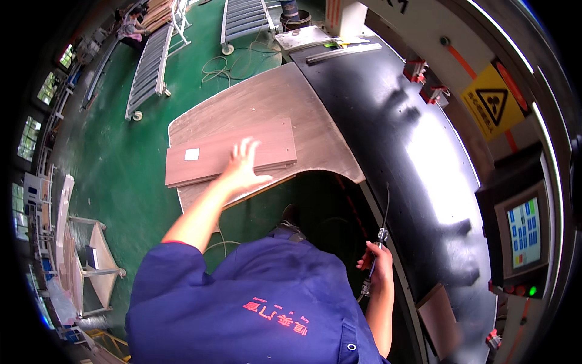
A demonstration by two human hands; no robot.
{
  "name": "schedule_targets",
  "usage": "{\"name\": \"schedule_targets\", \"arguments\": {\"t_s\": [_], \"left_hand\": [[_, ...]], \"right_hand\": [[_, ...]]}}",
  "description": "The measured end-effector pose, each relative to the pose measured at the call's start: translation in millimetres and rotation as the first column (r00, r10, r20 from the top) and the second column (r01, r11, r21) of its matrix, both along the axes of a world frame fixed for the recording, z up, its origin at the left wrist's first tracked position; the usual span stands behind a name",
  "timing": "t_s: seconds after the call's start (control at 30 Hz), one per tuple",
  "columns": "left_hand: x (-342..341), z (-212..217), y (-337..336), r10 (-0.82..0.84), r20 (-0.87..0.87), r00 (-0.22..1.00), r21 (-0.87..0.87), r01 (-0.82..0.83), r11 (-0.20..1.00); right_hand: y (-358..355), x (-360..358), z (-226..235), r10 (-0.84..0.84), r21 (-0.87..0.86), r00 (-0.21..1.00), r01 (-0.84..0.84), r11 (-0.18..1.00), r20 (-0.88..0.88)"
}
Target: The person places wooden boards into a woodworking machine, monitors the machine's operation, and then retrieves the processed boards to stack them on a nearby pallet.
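My left hand (241,171) reaches forward with its fingers spread, over the near edge of a stack of reddish-brown wood panels (212,159); whether it touches them I cannot tell. The top panel bears a small white label (191,154) and small holes near its right end. The stack lies on a worn, curved side table (267,91). Low on the right, my right hand (379,267) is closed round an air blow gun (382,236) with a thin nozzle pointing away from me. Its lower end shows metal fittings and a hose.
A long black machine bed (364,85) runs along my right, with another brown panel (439,321) near its close end. Beyond it are a control screen (525,233) and a yellow warning sign (494,103). Roller conveyors (148,73), a wheeled cart (97,267) and a co-worker (130,30) are farther off.
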State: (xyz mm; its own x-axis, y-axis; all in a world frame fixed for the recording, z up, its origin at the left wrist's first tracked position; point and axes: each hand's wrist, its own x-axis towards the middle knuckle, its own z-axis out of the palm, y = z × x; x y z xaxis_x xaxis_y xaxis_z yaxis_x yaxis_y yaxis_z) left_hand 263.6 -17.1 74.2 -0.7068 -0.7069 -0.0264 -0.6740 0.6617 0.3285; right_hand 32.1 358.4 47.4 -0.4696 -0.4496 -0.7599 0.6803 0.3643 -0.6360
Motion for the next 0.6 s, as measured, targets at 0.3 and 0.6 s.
{"name": "schedule_targets", "arguments": {"t_s": [0.3,0.6], "left_hand": [[52,-18,-130,-0.256,0.346,0.903,0.103,0.234,0.967],[-47,-60,-214,-0.330,0.175,0.928,0.108,0.315,0.943]], "right_hand": [[-106,42,-5,0.066,0.013,0.997,-0.067,0.998,0.031],[-163,60,7,0.071,0.104,0.997,-0.070,0.992,-0.008]]}}
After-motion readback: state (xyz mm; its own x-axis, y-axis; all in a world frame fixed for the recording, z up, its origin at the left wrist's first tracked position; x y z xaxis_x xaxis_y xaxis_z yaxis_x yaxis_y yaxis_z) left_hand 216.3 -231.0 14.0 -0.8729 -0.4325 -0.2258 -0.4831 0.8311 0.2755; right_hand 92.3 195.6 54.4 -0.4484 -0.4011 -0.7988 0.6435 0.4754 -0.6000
